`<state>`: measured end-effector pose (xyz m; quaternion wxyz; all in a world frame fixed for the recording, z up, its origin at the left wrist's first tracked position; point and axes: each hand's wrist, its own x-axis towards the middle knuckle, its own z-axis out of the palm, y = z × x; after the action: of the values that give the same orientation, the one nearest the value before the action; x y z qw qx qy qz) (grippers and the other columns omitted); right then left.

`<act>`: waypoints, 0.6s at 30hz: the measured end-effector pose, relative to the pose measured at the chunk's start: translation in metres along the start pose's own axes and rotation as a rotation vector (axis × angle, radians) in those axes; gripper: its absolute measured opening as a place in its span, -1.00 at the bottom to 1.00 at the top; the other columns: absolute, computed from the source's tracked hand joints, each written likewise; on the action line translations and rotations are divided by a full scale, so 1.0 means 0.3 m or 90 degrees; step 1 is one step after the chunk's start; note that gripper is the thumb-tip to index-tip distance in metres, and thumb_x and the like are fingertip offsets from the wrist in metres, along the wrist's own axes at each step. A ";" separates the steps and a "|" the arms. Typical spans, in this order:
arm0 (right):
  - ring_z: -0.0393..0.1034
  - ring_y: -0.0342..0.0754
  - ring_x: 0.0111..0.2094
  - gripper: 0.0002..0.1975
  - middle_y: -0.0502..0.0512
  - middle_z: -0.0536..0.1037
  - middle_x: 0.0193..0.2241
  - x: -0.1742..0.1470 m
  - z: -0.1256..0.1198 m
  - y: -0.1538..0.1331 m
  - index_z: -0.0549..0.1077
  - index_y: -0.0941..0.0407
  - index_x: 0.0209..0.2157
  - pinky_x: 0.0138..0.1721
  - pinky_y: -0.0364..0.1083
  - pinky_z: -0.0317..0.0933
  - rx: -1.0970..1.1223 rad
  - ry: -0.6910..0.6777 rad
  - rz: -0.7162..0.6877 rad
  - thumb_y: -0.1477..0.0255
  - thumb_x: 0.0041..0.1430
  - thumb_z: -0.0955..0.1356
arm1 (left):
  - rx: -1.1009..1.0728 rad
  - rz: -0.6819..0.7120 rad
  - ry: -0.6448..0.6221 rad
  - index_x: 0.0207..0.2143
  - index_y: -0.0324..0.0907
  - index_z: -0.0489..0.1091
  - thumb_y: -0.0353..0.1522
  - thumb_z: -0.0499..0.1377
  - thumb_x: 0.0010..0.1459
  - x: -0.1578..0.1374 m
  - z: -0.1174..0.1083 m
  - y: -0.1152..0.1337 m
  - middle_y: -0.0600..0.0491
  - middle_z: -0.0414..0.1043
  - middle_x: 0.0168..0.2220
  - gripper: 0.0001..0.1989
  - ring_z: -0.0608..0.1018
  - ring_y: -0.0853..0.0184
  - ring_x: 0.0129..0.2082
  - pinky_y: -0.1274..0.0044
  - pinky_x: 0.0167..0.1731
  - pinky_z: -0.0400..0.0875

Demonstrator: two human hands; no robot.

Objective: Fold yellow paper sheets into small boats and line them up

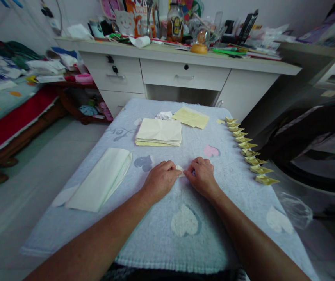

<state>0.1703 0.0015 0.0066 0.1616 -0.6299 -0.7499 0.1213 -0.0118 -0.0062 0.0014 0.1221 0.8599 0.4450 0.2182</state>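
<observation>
Between my two hands, low over the blue cloth, is a small folded piece of pale paper. My left hand pinches its left side with the fingers closed. On its right side, my right hand grips the edge between thumb and curled fingers. Most of the paper is hidden by the fingertips. Beyond my hands lies a stack of cream paper sheets, with a yellow sheet behind it to the right. A row of several small folded yellow paper pieces with pointed ends runs along the cloth's right edge.
A thick folded white paper bundle lies left of my hands. Crumpled white tissue sits behind the stack. At the back stands a white desk crowded with jars and stationery. A front-loading washing machine stands on the right, a bed on the left.
</observation>
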 end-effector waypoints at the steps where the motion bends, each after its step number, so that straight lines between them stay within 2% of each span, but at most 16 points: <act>1: 0.18 0.05 -0.22 -0.80 0.12 0.41 -0.31 -0.001 0.000 0.000 0.47 0.11 -0.50 -0.24 -0.03 -0.03 -0.005 0.001 0.001 0.31 0.12 0.38 | -0.002 -0.002 0.000 -0.21 -0.09 0.52 -0.39 0.07 0.27 0.000 0.000 0.001 0.04 0.36 -0.32 -0.78 0.40 0.35 -0.28 0.51 -0.25 0.31; 12: 0.17 0.07 -0.20 -0.79 0.14 0.40 -0.28 -0.004 -0.005 0.010 0.46 0.11 -0.50 -0.26 -0.03 -0.02 -0.019 0.010 0.006 0.27 0.10 0.40 | 0.000 0.000 0.007 -0.20 -0.09 0.52 -0.40 0.06 0.26 0.001 0.003 0.002 0.04 0.36 -0.32 -0.77 0.40 0.35 -0.27 0.50 -0.25 0.31; 18: 0.19 0.05 -0.19 -0.73 0.14 0.42 -0.25 0.006 -0.023 0.047 0.48 0.11 -0.45 -0.21 -0.01 -0.02 0.006 -0.011 0.025 0.34 0.26 0.25 | 0.002 0.011 0.006 -0.23 -0.13 0.52 -0.41 0.05 0.27 0.001 -0.001 0.004 0.03 0.36 -0.32 -0.77 0.40 0.34 -0.27 0.50 -0.25 0.31</act>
<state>0.1856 0.0057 0.0078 0.1558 -0.6428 -0.7381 0.1330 -0.0110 -0.0066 0.0023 0.1164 0.8628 0.4387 0.2226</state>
